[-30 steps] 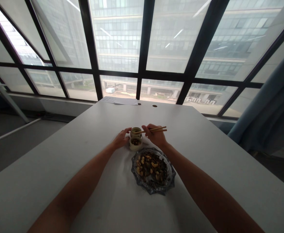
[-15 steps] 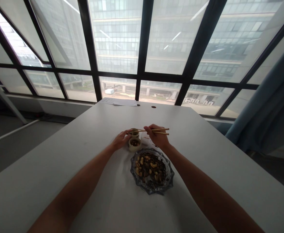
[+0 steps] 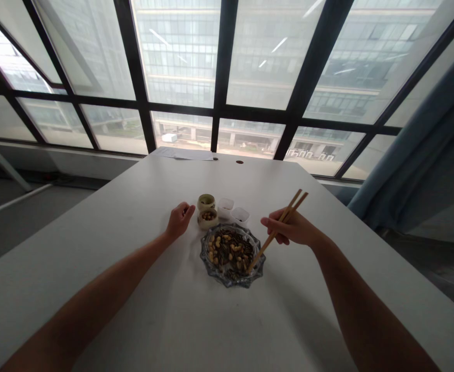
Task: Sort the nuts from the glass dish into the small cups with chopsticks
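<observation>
My right hand [image 3: 288,227] grips a pair of chopsticks [image 3: 277,233], whose tips reach down into the right side of a scalloped glass bowl [image 3: 206,266]. Peanuts [image 3: 232,248] and dark sunflower seeds [image 3: 222,254] fill the bowl. Left of the small cups rests my left hand [image 3: 181,218], curled into a loose fist with nothing visible in it. Nearest to it are a cup with a greenish inside [image 3: 206,201] and, in front, a cream cup [image 3: 207,222] holding small brown nuts or beans. Whatever the chopstick tips touch is too small to tell.
Two small white containers [image 3: 225,207] stand right of the cups, behind the bowl, with small bits inside. Papers [image 3: 188,154] lie at the far edge of the white table [image 3: 141,320], near a cable hole [image 3: 239,162]. Windows rise beyond; a blue curtain [image 3: 401,155] hangs at right.
My right hand has brought the chopsticks from the greenish cup back and right, down into the glass bowl. My left hand has let go of the cup, moved left and curled up.
</observation>
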`<state>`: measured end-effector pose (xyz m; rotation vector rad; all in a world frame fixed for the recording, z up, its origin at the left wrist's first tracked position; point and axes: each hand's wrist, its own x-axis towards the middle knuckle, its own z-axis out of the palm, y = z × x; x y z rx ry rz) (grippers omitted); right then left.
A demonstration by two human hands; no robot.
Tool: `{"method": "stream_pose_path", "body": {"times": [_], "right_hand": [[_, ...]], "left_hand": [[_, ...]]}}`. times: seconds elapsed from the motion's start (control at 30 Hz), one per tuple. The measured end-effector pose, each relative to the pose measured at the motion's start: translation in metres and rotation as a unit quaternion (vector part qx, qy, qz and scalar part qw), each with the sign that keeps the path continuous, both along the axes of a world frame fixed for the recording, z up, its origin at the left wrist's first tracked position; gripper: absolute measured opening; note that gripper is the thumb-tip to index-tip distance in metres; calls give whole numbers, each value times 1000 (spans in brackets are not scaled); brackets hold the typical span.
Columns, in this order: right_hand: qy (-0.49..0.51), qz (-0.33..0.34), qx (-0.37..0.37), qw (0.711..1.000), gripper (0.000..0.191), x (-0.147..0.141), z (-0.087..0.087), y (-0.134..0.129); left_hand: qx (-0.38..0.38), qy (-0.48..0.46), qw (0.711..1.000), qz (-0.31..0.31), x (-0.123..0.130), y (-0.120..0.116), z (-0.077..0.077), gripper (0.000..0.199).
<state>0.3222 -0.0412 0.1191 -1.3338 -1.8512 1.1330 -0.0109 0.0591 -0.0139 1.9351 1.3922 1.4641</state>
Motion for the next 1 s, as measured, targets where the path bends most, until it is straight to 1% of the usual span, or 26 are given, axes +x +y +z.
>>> {"method": "stream_pose_path", "body": {"times": [0.1, 0.17, 0.23, 0.33, 0.43, 0.5, 0.6, 0.67, 0.7, 0.77, 0.87, 0.93, 1.0], "right_hand": [[-54, 60, -48, 996, 52, -2, 2, 1], [-49, 74, -50, 995, 52, -10, -3, 2], [-17, 56, -26, 998, 51, -18, -13, 4], [34, -6, 35, 999, 51, -26, -26, 7], [61, -29, 53, 996, 51, -25, -29, 7], [69, -18, 35, 997, 51, -22, -26, 4], [49, 31, -18, 998, 50, -18, -23, -1], [36, 56, -47, 997, 50, -19, -26, -2], [35, 58, -51, 996, 50, -20, -29, -2], [47, 39, -35, 997, 49, -24, -35, -1], [75, -12, 14, 997, 51, -30, -43, 2], [100, -41, 31, 994, 58, -31, -44, 2], [126, -61, 27, 990, 68, -31, -44, 0]], "left_hand": [[-26, 15, 997, -67, 3, -20, 1, 60], [-40, 43, 992, -113, 6, -27, 2, 63], [-39, 91, 982, -162, 7, -30, 3, 66], [-38, 145, 964, -221, 8, -30, 6, 68], [-67, 163, 949, -261, 9, -30, 7, 67], [-87, 168, 942, -277, 10, -31, 8, 67], [-112, 164, 934, -297, 12, -32, 8, 68], [-126, 158, 931, -303, 13, -33, 9, 68], [-130, 156, 931, -303, 13, -33, 9, 68], [-137, 159, 930, -301, 13, -33, 10, 68], [-145, 172, 927, -301, 13, -33, 12, 67], [-149, 178, 925, -301, 13, -34, 12, 67], [-151, 180, 925, -297, 13, -34, 12, 67]]}}
